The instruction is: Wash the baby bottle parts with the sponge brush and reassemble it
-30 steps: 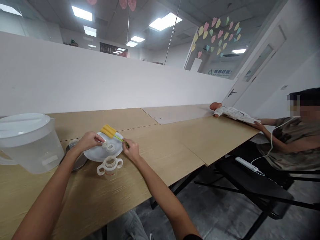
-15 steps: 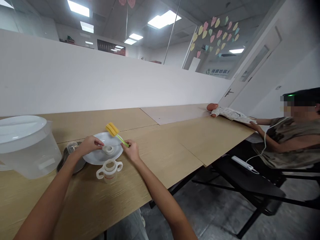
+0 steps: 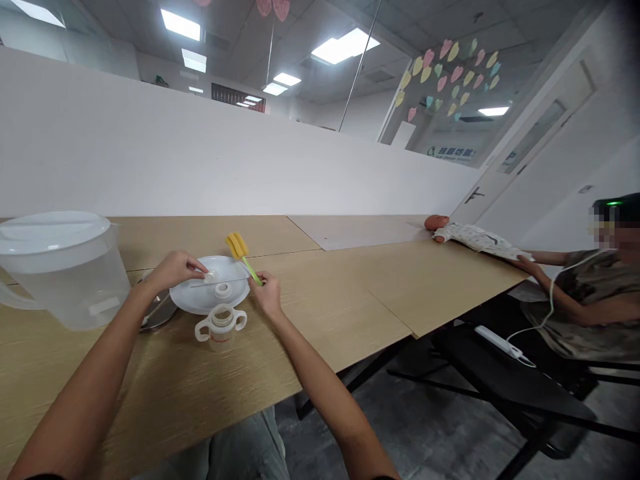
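Note:
My left hand (image 3: 181,270) reaches over a white plate (image 3: 186,301), thumb and fingers pinched on a small translucent piece (image 3: 211,275) whose kind I cannot make out. In my right hand (image 3: 267,292) is a sponge bottle brush (image 3: 238,247), gripped by its green handle, the yellow head pointing up and away. A thin line, perhaps a slender rod, crosses the plate between the hands. On the plate lies a white ring-shaped cap (image 3: 223,291). Just in front of the plate an open baby bottle (image 3: 222,328) with two side handles stands upright.
A large clear pitcher (image 3: 75,287) with a white lid stands at the left. Beneath my left forearm sits a metal tray (image 3: 163,317), partly hidden. Farther right, a person's hands touch a clothed baby doll (image 3: 475,239) on the table. A white power strip (image 3: 500,341) rests on a black chair.
The view has shifted slightly. My left hand has moved the translucent piece away from the white cap, toward the plate's far side. My right hand keeps the brush, now tilted a little more upright.

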Available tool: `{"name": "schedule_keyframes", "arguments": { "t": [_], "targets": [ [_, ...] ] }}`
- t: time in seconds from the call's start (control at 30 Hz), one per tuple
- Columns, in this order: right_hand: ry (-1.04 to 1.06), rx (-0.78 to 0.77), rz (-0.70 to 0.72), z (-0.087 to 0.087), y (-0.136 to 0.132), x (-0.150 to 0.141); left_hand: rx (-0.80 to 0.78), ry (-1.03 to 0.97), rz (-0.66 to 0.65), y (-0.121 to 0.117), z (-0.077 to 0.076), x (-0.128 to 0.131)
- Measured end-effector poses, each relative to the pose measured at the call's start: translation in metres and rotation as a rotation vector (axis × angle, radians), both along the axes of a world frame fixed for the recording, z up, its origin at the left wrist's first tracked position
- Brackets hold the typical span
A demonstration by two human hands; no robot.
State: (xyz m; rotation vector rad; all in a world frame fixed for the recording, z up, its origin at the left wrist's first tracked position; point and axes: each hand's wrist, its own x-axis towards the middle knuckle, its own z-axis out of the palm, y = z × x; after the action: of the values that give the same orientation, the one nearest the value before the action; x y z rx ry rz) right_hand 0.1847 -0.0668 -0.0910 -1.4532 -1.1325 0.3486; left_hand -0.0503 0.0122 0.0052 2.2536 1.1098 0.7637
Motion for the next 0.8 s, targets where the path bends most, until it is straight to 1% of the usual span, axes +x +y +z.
{"name": "schedule_keyframes", "arguments": {
  "t": [0.1, 0.2, 0.33, 0.43, 0.63, 0.7, 0.8],
  "targets": [
    [-0.031, -0.014, -0.01, 0.001, 0.0, 0.001, 0.026, 0.104, -0.009, 0.001, 0.006, -0.004],
    [-0.044, -0.026, -0.028, 0.0, 0.001, 0.002, 0.047, 0.077, -0.009, 0.001, 0.012, -0.008],
    [-0.042, -0.003, -0.05, -0.003, 0.003, 0.002, -0.036, 0.004, -0.078, -0.002, 0.016, -0.009],
    [-0.053, 0.034, -0.087, -0.004, 0.004, 0.003, -0.07, -0.094, -0.125, -0.004, 0.014, -0.007],
    [-0.132, 0.064, -0.095, -0.006, 0.004, 0.007, -0.173, -0.28, -0.095, -0.008, 0.008, 0.004],
    [-0.178, 0.072, -0.089, -0.006, 0.004, 0.007, -0.199, -0.395, -0.062, -0.012, 0.009, 0.011],
    [-0.246, 0.102, -0.077, -0.006, 0.003, 0.006, -0.249, -0.625, -0.001, -0.019, 0.014, 0.021]
  ]
}}
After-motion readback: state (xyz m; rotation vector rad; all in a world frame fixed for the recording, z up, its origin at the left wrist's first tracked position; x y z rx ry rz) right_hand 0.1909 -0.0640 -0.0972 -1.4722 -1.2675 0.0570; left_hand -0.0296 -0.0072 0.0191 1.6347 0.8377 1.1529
